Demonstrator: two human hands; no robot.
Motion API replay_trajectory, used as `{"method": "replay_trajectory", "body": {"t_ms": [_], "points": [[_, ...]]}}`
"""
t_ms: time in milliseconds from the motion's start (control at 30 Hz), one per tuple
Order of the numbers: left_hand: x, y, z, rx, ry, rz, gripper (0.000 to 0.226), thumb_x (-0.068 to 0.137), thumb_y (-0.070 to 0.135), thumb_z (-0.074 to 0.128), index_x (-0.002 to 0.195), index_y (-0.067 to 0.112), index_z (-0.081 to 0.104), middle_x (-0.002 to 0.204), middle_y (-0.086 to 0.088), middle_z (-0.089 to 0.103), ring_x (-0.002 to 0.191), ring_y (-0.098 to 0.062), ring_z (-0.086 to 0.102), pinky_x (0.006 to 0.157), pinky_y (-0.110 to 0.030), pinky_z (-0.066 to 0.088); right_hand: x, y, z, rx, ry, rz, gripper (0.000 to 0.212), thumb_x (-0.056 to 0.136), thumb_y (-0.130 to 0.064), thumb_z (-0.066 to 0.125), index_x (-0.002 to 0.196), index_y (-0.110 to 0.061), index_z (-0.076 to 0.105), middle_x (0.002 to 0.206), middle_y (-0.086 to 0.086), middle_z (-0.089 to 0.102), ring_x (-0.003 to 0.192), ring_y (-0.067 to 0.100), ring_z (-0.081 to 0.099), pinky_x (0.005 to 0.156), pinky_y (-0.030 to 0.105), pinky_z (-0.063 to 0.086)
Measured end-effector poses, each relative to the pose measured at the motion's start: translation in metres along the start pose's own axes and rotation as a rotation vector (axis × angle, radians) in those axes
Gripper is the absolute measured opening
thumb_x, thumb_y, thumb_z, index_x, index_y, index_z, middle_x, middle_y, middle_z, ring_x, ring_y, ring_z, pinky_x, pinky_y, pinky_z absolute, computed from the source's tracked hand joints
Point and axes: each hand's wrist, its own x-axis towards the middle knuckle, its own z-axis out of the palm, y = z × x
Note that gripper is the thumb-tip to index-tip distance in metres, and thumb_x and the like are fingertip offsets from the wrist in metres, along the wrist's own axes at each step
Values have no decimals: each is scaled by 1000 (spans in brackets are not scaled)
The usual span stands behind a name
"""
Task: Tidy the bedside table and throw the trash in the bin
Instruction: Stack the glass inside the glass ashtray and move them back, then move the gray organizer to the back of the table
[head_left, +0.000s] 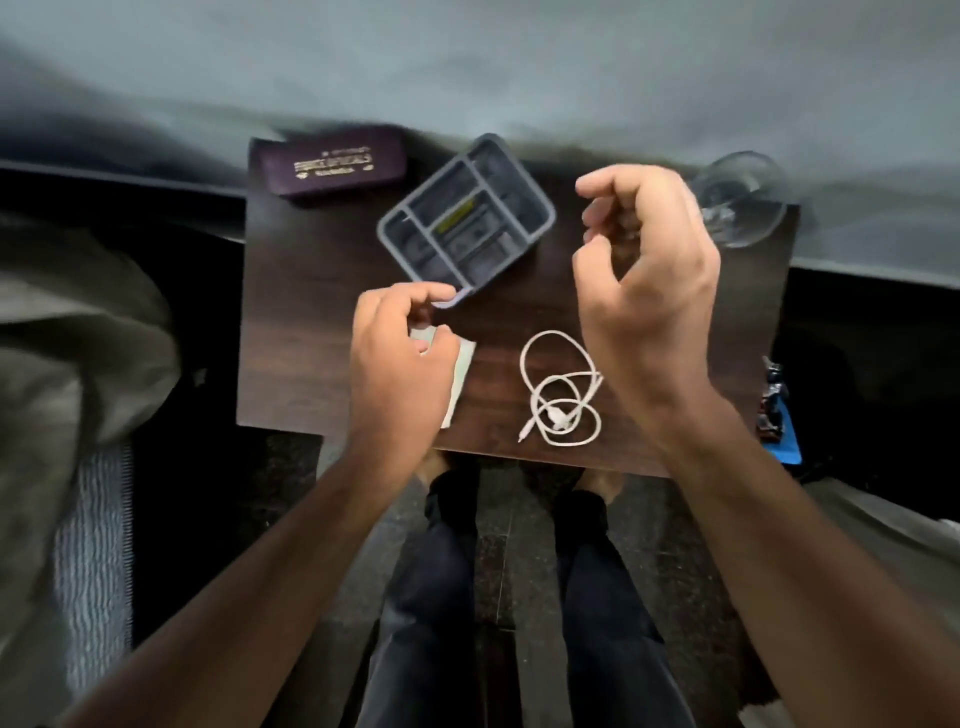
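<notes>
Left hand (400, 358) low at 9 o'clock, fingers curled palm-down, right hand (644, 270) raised at 2 o'clock, fingers loosely curled

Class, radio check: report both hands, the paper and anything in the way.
Left hand on folded paper, grip unclear. Right hand curled above table, seemingly empty. White cable, grey organiser nearby.

On the table (311, 322) we see an organizer tray (466, 218) far centre, a case (328, 165) far left, a glass (740, 200) far right (at the corner), paper (460, 376) near left, a coiled cable (562, 395) near right.
</notes>
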Motion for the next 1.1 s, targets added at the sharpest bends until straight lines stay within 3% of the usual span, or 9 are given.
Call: {"method": "replay_trajectory", "body": {"t_ms": [133,233,400,533,600,700,800,967,1100], "points": [[14,-11,-10,-182,51,-220,52,88,11,64,136,25,51,132,6,44,109,-6,55,76,-1,44,18,-1,31,-192,-234,173,46,90,-9,57,136,-4,56,129,17,60,119,27,58,105,37,45],[22,-17,-8,-302,-49,-345,68,91,19,65,153,24,37,152,4,41,127,-6,51,85,-10,41,31,2,48,-305,-346,209,57,91,-16,60,145,-4,47,145,19,51,135,34,48,111,29,32],[32,-19,-1,-536,-170,-480,81,86,48,56,159,26,30,162,5,41,137,-8,48,114,-33,39,45,18,67,-260,-381,385,49,87,-10,60,136,-12,55,133,12,60,122,28,57,81,17,35],[46,-20,2,-667,-204,-478,75,91,54,49,158,25,35,165,7,37,151,-9,33,125,-34,22,44,24,69,-157,-379,477,49,85,-9,60,131,-25,62,101,-16,64,91,3,62,67,2,40],[54,-20,2,-692,-189,-487,64,97,54,45,154,24,42,162,5,41,146,-10,38,119,-31,27,43,25,68,-130,-390,506,49,84,-10,61,130,-28,62,102,-18,67,93,2,65,77,5,47],[62,-16,0,-746,-213,-504,61,104,56,36,152,20,45,146,5,57,139,-12,49,119,-31,34,43,25,67,-92,-410,551,60,84,-10,62,141,-27,56,131,-6,68,120,12,64,106,32,52],[64,-4,0,-811,-292,-445,62,106,57,28,149,18,48,119,12,68,108,0,63,101,-18,45,41,25,63,-39,-383,583,50,81,-9,63,128,-28,67,117,-8,75,110,10,69,103,37,55],[71,15,3,-669,-315,-333,54,103,65,21,107,38,67,87,25,73,96,7,63,110,-30,29,33,21,47,61,-308,638,54,71,-8,55,119,-26,72,106,-8,78,103,14,72,99,42,57],[89,43,3,-619,-398,-218,67,102,67,15,122,32,69,118,14,75,113,-2,66,124,-41,27,24,29,26,137,-230,688,57,70,-8,54,121,-28,71,97,-16,78,87,-5,69,84,23,57]]}}
